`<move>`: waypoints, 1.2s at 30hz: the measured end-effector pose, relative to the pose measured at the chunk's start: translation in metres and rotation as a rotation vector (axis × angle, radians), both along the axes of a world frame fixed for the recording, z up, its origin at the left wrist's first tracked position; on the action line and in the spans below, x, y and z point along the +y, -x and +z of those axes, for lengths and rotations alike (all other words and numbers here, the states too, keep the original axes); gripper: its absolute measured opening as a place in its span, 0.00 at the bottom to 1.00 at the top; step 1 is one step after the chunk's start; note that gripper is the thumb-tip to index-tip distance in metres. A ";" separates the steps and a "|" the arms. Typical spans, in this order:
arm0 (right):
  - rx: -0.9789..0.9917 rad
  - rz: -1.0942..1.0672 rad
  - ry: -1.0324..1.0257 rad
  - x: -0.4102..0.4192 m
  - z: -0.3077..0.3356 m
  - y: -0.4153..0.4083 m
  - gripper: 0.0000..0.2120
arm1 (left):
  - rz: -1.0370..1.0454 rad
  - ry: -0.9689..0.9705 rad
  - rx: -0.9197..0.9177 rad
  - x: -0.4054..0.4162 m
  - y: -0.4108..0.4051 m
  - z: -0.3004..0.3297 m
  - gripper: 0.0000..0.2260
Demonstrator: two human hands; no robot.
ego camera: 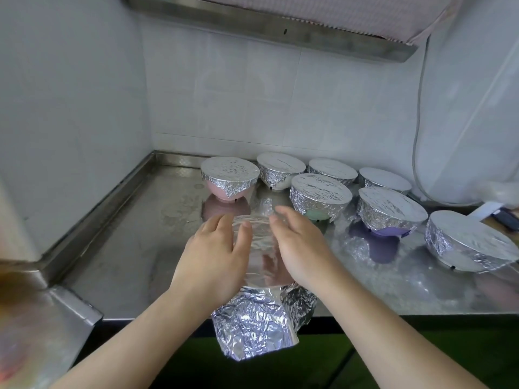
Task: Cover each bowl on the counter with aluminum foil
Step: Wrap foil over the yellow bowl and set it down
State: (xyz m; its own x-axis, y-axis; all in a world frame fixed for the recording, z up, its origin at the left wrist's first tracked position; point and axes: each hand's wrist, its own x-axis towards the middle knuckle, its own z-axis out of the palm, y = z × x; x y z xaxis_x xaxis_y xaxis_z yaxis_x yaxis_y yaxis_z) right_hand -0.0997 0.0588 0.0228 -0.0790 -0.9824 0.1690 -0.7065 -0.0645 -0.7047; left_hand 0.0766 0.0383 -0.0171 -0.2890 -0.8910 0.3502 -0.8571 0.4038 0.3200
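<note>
Crinkled shiny foil (254, 327) on a glossy, scuffed steel counter (134, 248).

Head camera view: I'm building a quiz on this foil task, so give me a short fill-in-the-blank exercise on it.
1. Both hands, left hand and right hand, press a sheet of ____ over the nearest bowl.
2. The finished bowl nearest the corner, the pink bowl, shows the colour ____ below its foil.
3. Loose foil hangs over the counter's ____ edge.

Missing words: aluminum foil; pink; front
</note>
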 end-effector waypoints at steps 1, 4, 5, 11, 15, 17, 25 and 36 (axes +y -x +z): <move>0.010 -0.005 -0.006 0.004 -0.004 -0.001 0.26 | 0.023 -0.013 0.029 0.002 0.002 0.001 0.21; 0.050 -0.011 -0.008 0.009 -0.016 -0.003 0.28 | 0.046 -0.104 0.177 0.014 0.008 0.010 0.28; 0.043 -0.018 -0.003 0.008 -0.018 -0.002 0.28 | 0.042 -0.138 0.260 0.017 0.009 0.013 0.30; -0.099 -0.013 0.007 -0.001 -0.018 0.001 0.23 | -0.098 -0.060 0.314 0.021 -0.001 0.008 0.49; -0.184 -0.041 0.027 -0.006 -0.018 0.001 0.20 | -0.162 -0.050 0.296 0.018 -0.005 0.007 0.59; -0.118 -0.011 0.017 -0.007 -0.015 0.002 0.21 | -0.169 -0.059 0.288 0.016 -0.006 0.006 0.63; -0.060 0.059 -0.052 -0.013 -0.017 0.011 0.32 | -0.145 -0.103 0.249 0.014 -0.009 0.005 0.69; -0.221 0.373 -0.254 0.008 -0.024 0.042 0.74 | -0.147 -0.064 0.252 0.014 -0.007 0.004 0.68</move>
